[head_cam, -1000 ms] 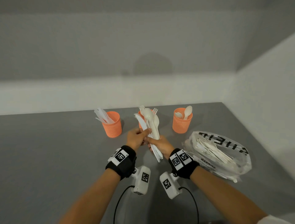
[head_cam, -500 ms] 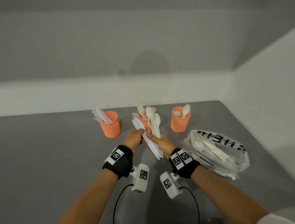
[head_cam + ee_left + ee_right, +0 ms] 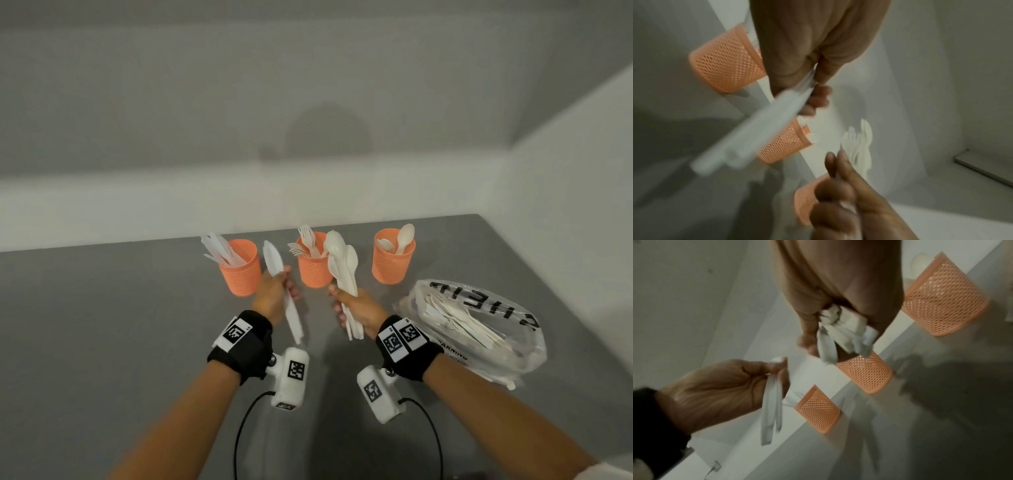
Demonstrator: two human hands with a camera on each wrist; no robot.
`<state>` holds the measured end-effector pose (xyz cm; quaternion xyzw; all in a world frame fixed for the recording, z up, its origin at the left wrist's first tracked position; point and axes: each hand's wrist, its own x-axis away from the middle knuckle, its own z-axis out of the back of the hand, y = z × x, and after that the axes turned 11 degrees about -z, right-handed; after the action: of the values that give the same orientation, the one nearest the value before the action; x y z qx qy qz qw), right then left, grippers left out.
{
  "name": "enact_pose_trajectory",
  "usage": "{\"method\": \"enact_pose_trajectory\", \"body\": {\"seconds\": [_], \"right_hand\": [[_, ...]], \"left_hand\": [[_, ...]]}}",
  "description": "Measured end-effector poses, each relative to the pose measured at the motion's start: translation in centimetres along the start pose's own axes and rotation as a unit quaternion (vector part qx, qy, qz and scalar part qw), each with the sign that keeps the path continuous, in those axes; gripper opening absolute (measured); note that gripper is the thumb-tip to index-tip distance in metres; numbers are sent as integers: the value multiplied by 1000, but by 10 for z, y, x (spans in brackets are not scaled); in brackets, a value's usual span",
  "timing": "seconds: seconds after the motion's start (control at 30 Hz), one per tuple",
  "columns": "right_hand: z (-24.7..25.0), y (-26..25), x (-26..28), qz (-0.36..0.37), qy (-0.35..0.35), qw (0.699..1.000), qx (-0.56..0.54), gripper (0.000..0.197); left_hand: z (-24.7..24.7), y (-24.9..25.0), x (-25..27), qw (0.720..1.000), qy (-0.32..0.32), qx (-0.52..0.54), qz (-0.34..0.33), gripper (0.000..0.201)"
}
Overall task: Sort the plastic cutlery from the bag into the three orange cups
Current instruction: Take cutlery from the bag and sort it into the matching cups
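Pinching white plastic knives (image 3: pixel 287 298), the left hand (image 3: pixel 272 297) hovers between two orange mesh cups (image 3: pixel 240 267) (image 3: pixel 313 263). Right hand (image 3: pixel 358 310) clasps a spoon bundle (image 3: pixel 344 270); clear cutlery bag (image 3: pixel 479 325) lies at 3 o'clock on the grey table (image 3: pixel 102 325).

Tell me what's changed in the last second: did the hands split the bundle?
Yes. The left hand has pulled the knives out of the bundle and moved left, toward the cup of knives. The right hand keeps hold of the remaining spoons, now apart from the left. The fork cup, spoon cup and bag stayed put.
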<state>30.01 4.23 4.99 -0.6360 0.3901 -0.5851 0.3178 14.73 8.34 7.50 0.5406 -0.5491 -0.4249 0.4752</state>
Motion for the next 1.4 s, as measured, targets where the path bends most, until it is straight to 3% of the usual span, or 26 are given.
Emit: {"method": "enact_pose_trajectory", "body": {"seconds": [0.13, 0.23, 0.43, 0.6, 0.77, 0.97, 1.07, 1.17, 1.27, 1.33, 1.4], "right_hand": [[5, -6, -1, -41, -45, 998, -29, 24], [5, -15, 0, -68, -76, 993, -56, 29], [12, -31, 6, -69, -68, 993, -69, 27], [21, -37, 6, -69, -68, 993, -67, 27], [23, -35, 1, -73, -71, 994, -39, 29], [22, -30, -1, -78, -91, 991, -56, 33], [19, -27, -2, -84, -103, 988, -85, 34], [14, -24, 0, -97, -118, 983, -105, 33], [6, -21, 3, -102, -138, 980, -99, 31], [-1, -20, 7, -102, -162, 978, -87, 26], [-8, -20, 10, -104, -206, 970, -74, 21]], "left_hand": [[22, 24, -30, 986, 102, -103, -87, 40], [30, 58, -63, 973, 170, -101, -121, 44], [41, 79, -125, 958, 223, -93, -155, 37], [51, 41, -149, 959, 187, -171, -127, 40], [59, 14, -153, 945, 145, -236, -173, 7], [51, 30, -136, 891, 145, -313, -296, 23], [36, 42, -108, 894, 109, -286, -328, 27], [15, 37, -71, 932, 29, -226, -283, 23], [-6, 18, -37, 974, -121, -156, -115, 11], [-17, 7, -18, 972, -219, -90, -1, 28], [-27, 1, -3, 963, -259, 2, 72, 35]]}}
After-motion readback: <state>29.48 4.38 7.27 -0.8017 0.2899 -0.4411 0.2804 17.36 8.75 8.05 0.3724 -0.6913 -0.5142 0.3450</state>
